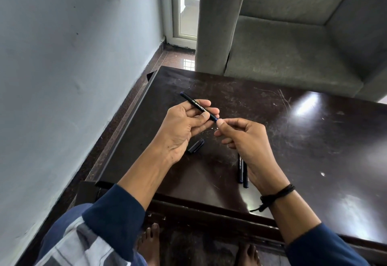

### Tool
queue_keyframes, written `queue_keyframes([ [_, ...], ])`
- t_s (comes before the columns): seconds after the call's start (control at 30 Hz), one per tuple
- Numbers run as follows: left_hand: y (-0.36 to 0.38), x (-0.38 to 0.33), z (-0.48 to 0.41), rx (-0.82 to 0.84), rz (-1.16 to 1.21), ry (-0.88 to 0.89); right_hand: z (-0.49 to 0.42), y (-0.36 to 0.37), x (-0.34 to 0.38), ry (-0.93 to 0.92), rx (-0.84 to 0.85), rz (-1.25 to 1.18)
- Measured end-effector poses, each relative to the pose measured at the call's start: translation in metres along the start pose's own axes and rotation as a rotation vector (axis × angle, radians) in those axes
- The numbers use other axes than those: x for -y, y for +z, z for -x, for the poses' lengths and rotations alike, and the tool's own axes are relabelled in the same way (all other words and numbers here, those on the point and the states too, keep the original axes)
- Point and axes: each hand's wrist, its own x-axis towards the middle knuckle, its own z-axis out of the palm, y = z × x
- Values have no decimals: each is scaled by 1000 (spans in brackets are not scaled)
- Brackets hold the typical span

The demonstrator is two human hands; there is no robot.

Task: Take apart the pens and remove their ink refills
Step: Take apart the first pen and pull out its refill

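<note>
- Left hand point(184, 123) grips the black pen barrel point(198, 106), thumb on top, fingers wrapped beneath; barrel slants away and leftward, its blue-tipped back end poking out past the hand.
- Right hand point(244, 138) pinches the near end of that barrel between thumb and forefinger. Whatever it has hold of (tip section or refill nib) is too small and too covered to tell.
- Step in hand, by my reading: loosening the front piece so the refill can come out.
- To do it well: keep the left grip fixed and close to the joint so the barrel does not flex; twist with the right fingertips rather than the wrist; once free, draw straight along the barrel's line, no sideways pull, or the thin refill may bend or smear ink.
- Taking the held barrel as landmark: a loose black cap point(195, 146) lies on the dark table point(303, 140) just below it, nearer the person, under the left palm's edge.
- Two more pens point(241, 171) lie side by side on the table, further toward the person and to the right of the barrel, partly hidden by the right hand's heel.
- No extracted refill in view anywhere on the table; task looks early.
- Grey sofa point(293, 35) stands beyond the table's far edge.
</note>
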Motion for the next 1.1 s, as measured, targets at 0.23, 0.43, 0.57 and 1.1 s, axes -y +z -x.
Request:
queue_keyframes([
  [0.23, 1, 1, 1, -2, -3, -5, -2, 3, -6, -23, -24, -4],
  [0.43, 2, -1, 1, -6, 4, -3, -2, 1, -4, -7, -29, -29],
  [0.57, 1, 1, 0, -8, -3, -14, -3, 2, -6, -33, -44, -11],
  [1.1, 0, 1, 1, 6, -14, -27, -5, 1, -11, -82, -47, -45],
])
